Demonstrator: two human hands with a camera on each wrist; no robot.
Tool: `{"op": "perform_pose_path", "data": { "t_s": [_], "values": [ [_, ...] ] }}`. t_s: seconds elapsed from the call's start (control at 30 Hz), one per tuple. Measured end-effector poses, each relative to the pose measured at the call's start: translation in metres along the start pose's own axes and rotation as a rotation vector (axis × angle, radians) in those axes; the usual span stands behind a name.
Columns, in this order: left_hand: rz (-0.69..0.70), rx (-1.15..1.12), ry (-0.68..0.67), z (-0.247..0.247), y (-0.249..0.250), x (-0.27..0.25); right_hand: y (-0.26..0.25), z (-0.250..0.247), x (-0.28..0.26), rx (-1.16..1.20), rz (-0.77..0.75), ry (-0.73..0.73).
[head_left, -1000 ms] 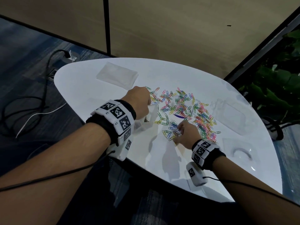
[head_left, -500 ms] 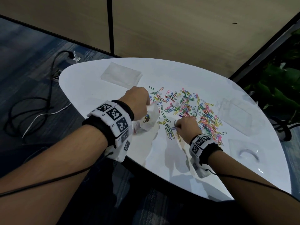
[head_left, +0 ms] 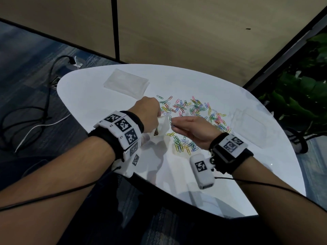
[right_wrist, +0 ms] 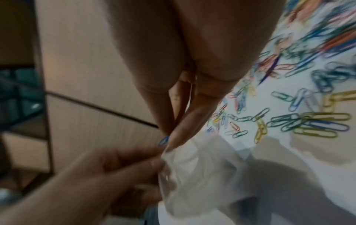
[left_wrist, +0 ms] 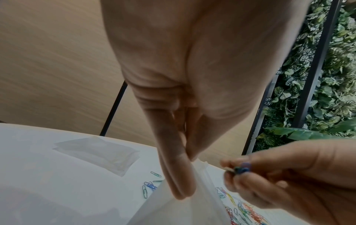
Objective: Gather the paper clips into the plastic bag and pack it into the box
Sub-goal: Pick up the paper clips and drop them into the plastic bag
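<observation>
Colourful paper clips [head_left: 194,110] lie scattered across the middle of the white table [head_left: 99,103]. My left hand [head_left: 158,117] pinches the rim of a small clear plastic bag [head_left: 161,127] and holds it up just left of the pile. My right hand [head_left: 174,123] pinches a few blue and green clips [left_wrist: 243,168] right beside the bag's mouth. In the left wrist view the left hand [left_wrist: 185,182] grips the bag [left_wrist: 183,210]. In the right wrist view the right hand [right_wrist: 169,141] holds a blue clip [right_wrist: 163,140] above the bag [right_wrist: 202,167]. More clips [right_wrist: 308,121] lie behind.
A flat stack of spare clear bags [head_left: 126,84] lies at the table's back left. A clear plastic box [head_left: 247,128] sits at the right, past the clips. Cables [head_left: 35,110] run over the floor on the left, and plants [head_left: 300,96] stand at the right.
My right hand has lifted off the clip pile and moved left to the bag's mouth with a few clips pinched. The left hand keeps holding the bag.
</observation>
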State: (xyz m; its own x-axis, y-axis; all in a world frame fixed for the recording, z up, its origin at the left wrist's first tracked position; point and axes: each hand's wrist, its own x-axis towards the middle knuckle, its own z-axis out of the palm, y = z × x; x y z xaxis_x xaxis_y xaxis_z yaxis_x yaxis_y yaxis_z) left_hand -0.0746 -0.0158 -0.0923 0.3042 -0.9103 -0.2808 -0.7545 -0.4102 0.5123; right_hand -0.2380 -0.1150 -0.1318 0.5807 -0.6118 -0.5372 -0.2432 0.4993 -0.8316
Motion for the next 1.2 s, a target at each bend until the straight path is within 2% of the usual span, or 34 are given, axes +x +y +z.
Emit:
{"op": "perform_pose_path", "data": {
  "t_s": [0.17, 0.33, 0.4, 0.5, 0.57, 0.7, 0.8, 0.9, 1.0, 1.13, 1.2],
  "values": [
    [-0.008, -0.040, 0.028, 0.000, 0.000, -0.003, 0.007, 0.031, -0.004, -0.146, -0.070, 0.029],
    [-0.032, -0.064, 0.049, -0.004, -0.005, -0.004, -0.003, 0.013, -0.008, -0.288, -0.156, 0.051],
    [-0.041, -0.085, 0.051, -0.006, -0.007, -0.003, 0.000, -0.012, -0.005, -0.566, -0.116, 0.105],
    [-0.047, -0.097, 0.060, -0.009, -0.012, -0.002, 0.021, -0.048, 0.001, -1.175, 0.170, 0.137],
    [-0.061, -0.101, 0.065, -0.011, -0.016, -0.003, 0.046, -0.060, 0.006, -1.357, 0.267, 0.145],
    [-0.081, -0.090, 0.065, -0.017, -0.026, -0.007, 0.078, -0.059, 0.025, -1.280, 0.069, 0.281],
    [-0.092, -0.074, 0.057, -0.018, -0.034, -0.009, 0.078, -0.041, 0.039, -1.173, -0.002, 0.345],
    [-0.118, -0.087, 0.029, -0.016, -0.042, -0.011, 0.075, -0.023, 0.052, -1.177, -0.065, 0.367],
    [-0.132, -0.083, 0.015, -0.019, -0.048, -0.012, 0.072, -0.008, 0.062, -1.273, -0.154, 0.356],
    [-0.123, -0.074, 0.017, -0.024, -0.052, -0.015, 0.080, 0.007, 0.072, -1.676, -0.204, 0.281],
    [-0.120, -0.080, 0.013, -0.025, -0.053, -0.015, 0.082, 0.011, 0.076, -1.719, -0.230, 0.268]
  ]
}}
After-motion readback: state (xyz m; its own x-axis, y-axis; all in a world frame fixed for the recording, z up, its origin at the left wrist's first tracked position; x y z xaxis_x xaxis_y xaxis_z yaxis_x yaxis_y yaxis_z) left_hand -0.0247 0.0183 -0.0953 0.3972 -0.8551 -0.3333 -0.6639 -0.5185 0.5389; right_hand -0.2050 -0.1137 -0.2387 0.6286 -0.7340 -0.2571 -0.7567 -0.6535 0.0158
